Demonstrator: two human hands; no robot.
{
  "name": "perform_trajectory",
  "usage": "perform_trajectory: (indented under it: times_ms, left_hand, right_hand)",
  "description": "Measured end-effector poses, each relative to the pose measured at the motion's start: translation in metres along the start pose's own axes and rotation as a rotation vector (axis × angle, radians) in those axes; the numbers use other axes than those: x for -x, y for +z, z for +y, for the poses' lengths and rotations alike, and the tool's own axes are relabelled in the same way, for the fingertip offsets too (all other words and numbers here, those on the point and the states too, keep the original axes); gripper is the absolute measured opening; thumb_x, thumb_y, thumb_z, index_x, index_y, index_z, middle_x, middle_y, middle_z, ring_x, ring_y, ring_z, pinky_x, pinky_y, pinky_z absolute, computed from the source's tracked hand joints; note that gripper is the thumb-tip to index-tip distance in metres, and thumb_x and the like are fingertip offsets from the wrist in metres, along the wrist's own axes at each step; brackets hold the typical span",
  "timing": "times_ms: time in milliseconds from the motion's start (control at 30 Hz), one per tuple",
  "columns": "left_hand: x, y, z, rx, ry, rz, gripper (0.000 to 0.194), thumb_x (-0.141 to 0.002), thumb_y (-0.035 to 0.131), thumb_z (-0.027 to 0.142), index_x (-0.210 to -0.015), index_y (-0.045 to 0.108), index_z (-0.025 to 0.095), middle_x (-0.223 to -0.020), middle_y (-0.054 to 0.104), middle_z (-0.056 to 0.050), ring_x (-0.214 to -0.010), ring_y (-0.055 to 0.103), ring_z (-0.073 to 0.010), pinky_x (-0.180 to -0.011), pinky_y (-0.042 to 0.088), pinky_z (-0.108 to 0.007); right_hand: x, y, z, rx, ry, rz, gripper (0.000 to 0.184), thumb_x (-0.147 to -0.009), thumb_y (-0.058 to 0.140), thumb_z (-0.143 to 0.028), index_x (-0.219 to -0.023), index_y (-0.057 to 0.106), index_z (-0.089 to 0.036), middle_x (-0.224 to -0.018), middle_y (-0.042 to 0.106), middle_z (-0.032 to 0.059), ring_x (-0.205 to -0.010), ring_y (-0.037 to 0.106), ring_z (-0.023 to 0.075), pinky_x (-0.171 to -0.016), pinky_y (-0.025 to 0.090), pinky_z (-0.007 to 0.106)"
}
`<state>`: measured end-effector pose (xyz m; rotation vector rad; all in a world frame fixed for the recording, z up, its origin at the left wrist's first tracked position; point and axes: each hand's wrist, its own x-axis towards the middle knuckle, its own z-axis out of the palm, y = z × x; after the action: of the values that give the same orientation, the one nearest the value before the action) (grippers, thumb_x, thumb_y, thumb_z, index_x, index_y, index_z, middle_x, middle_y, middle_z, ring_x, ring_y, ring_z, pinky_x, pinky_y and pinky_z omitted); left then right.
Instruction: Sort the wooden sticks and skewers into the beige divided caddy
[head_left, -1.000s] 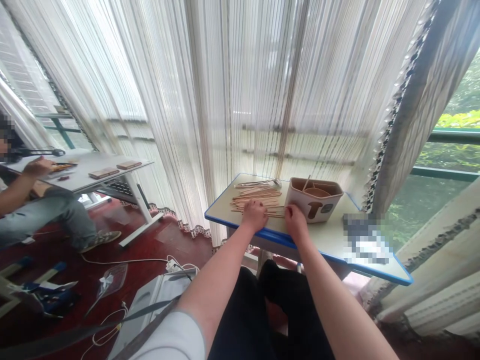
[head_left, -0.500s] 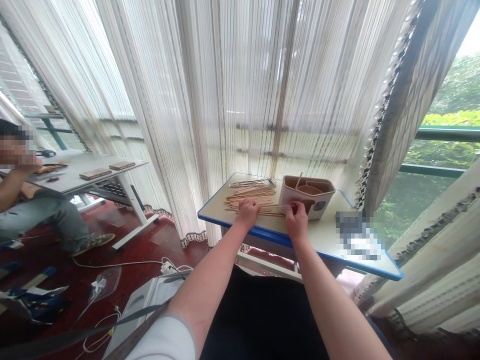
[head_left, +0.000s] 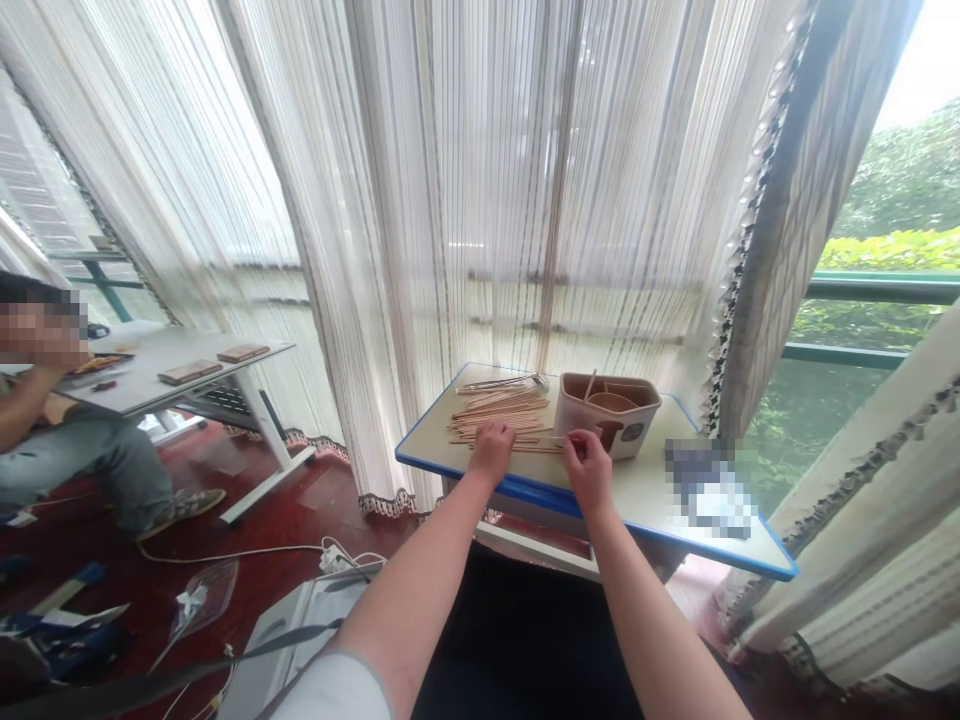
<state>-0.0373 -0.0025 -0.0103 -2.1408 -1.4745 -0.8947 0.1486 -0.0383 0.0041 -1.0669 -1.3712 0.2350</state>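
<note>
A loose pile of several wooden chopsticks (head_left: 502, 408) lies on the small blue-edged table (head_left: 457, 385). My left hand (head_left: 493, 447) rests at the pile's near side, fingers curled down over the nearest chopsticks. My right hand (head_left: 589, 467) pinches the right end of a chopstick (head_left: 544, 440) between thumb and fingers, just in front of the holder. That holder (head_left: 641, 425) is a white and brown utensil caddy with compartments, and one stick (head_left: 592, 383) leans upright in it. Thin metal utensils (head_left: 504, 383) lie behind the pile.
A blurred dark and white item (head_left: 709, 490) sits at the table's right end. Sheer curtains (head_left: 420, 200) hang right behind the table. To the left a person (head_left: 82, 450) sits by another table (head_left: 217, 345). Cables (head_left: 247, 552) run over the floor.
The camera view has tilted a little, so the table appears lower. My right hand has shifted slightly left and off the holder's front; my left hand stays on the chopsticks.
</note>
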Motion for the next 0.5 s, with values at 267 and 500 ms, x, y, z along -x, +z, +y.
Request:
perform_trajectory:
  times_ms: [267,500]
  left_hand:
    - [0.002,-0.002,0.002,-0.027,-0.021,0.027,0.011,-0.084,0.052,0.013,-0.084,0.062,0.018,-0.086,0.058,-0.006,-0.089,0.050,-0.0208,-0.081,0.039,-0.034]
    - [0.000,-0.011,0.006,0.005,-0.009,-0.008,0.014,-0.086,0.049,0.014,-0.090,0.062,0.019,-0.090,0.060,-0.007,-0.092,0.051,-0.0212,-0.083,0.038,-0.035]
  right_hand:
    - [-0.003,0.006,-0.002,-0.232,0.197,-0.069,0.030,-0.073,0.063,-0.045,-0.083,0.060,-0.017,-0.069,0.062,0.0029,-0.064,0.057,0.0164,-0.060,0.047,0.029]
    - [-0.017,0.003,-0.035,-0.210,0.124,-0.251,0.030,-0.077,0.060,-0.045,-0.084,0.067,-0.017,-0.076,0.068,0.0064,-0.069,0.061,0.0184,-0.066,0.051,0.033]
